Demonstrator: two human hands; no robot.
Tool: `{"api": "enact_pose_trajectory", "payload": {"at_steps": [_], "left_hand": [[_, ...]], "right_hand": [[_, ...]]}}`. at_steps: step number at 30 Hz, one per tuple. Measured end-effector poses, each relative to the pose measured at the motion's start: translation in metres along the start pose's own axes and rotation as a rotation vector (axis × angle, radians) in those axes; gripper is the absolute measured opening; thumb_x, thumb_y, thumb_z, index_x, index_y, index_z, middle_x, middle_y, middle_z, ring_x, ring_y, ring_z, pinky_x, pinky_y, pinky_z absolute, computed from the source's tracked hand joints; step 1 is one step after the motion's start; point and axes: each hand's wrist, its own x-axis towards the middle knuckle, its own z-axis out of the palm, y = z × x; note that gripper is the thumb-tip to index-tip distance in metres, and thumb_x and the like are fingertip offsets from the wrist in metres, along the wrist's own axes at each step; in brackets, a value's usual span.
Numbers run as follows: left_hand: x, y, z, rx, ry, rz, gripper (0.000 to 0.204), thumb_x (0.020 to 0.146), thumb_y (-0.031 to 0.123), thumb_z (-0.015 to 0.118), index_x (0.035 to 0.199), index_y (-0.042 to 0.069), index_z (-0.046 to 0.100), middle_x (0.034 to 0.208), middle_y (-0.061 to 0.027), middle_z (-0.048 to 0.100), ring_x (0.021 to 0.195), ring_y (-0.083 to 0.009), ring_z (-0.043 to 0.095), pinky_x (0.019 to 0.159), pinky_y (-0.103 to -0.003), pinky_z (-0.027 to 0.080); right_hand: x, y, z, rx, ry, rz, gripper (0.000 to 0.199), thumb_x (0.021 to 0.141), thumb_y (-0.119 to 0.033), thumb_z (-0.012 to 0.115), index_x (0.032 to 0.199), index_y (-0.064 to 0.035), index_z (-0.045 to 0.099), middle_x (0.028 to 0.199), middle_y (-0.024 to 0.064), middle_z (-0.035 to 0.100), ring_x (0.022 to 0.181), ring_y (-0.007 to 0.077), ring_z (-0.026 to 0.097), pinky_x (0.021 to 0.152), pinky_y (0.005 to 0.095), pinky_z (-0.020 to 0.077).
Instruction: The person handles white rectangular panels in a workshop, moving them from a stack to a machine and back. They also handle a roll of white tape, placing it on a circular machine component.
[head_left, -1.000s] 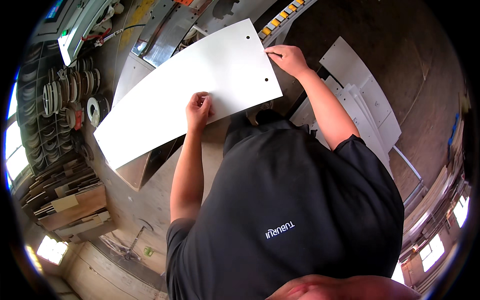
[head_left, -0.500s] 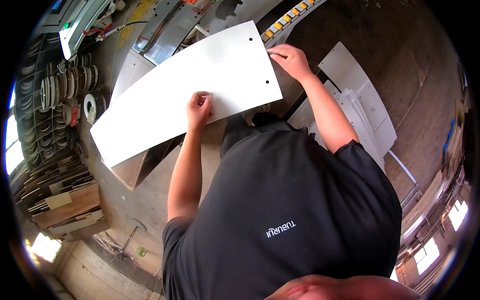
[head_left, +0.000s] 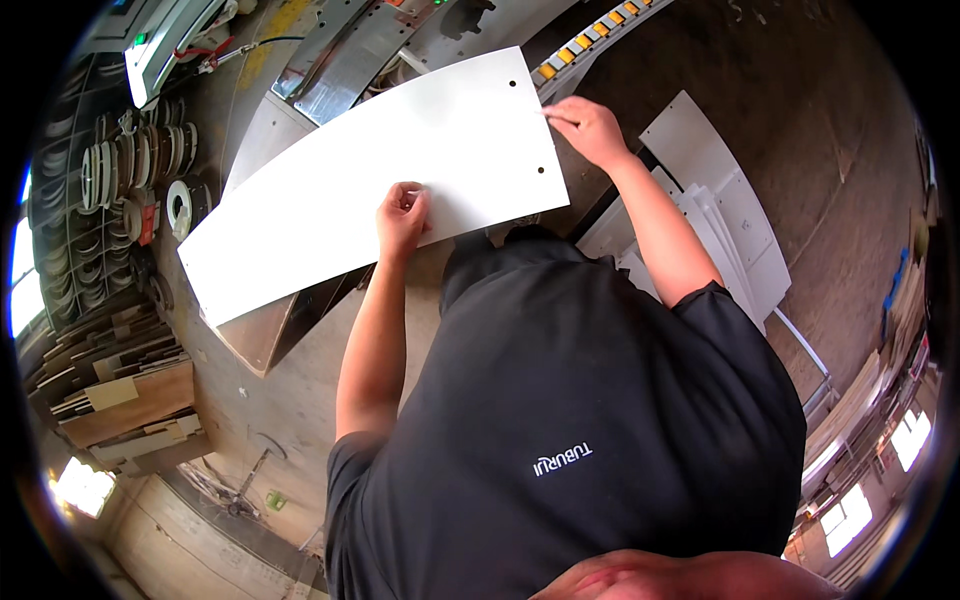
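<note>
A long white panel [head_left: 400, 130] with one curved long edge lies slantwise before me, with two dark holes near its right end. My left hand [head_left: 403, 218] is over the panel's near edge, its fingers curled into a pinch. A pale bit shows by the fingertips, too small to name. At the panel's right end my right hand [head_left: 592, 132] is closed, thumb and fingers pressed together at the edge. Whatever is between those fingertips, if anything, is hidden.
Beneath the panel's left part is a brown-sided support [head_left: 255, 340]. Metal machine parts [head_left: 345, 75] and a strip with yellow blocks [head_left: 590, 40] lie beyond it. More white panels [head_left: 735, 205] stand at right. Stacked boards [head_left: 135, 400] and curved pieces on racks [head_left: 140, 165] are at left.
The whole view has shifted slightly. Both hands keep their closed shape and almost the same places against the panel.
</note>
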Motion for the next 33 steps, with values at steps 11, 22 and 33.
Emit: {"api": "enact_pose_trajectory", "payload": {"at_steps": [11, 22, 33], "left_hand": [[-0.003, -0.001, 0.001, 0.036, 0.02, -0.003, 0.015, 0.094, 0.014, 0.071, 0.102, 0.001, 0.067, 0.067, -0.0005, 0.063, 0.052, -0.0081, 0.058, 0.05, -0.025, 0.046], [-0.003, -0.001, 0.001, 0.042, 0.032, -0.017, 0.016, 0.094, 0.014, 0.071, 0.103, 0.001, 0.067, 0.067, -0.0016, 0.064, 0.052, -0.0091, 0.059, 0.05, -0.025, 0.046], [-0.001, -0.001, -0.001, 0.047, 0.017, -0.017, 0.015, 0.095, 0.014, 0.07, 0.102, 0.002, 0.066, 0.068, -0.002, 0.065, 0.051, -0.0097, 0.06, 0.049, -0.026, 0.046]], "right_hand": [[-0.044, -0.011, -0.005, -0.034, -0.089, -0.083, 0.016, 0.09, -0.012, 0.072, 0.104, -0.0161, 0.08, 0.095, 0.0053, 0.072, 0.088, 0.0276, 0.069, 0.076, 0.0365, 0.056], [-0.041, -0.016, -0.003, -0.135, -0.092, -0.104, 0.018, 0.088, -0.01, 0.072, 0.104, -0.0162, 0.08, 0.092, 0.0048, 0.071, 0.087, 0.0269, 0.068, 0.076, 0.0375, 0.0563], [0.005, -0.006, 0.005, -0.198, 0.002, -0.142, 0.018, 0.088, -0.008, 0.071, 0.103, -0.0151, 0.079, 0.093, 0.0047, 0.072, 0.088, 0.0279, 0.068, 0.076, 0.0386, 0.0564]]}}
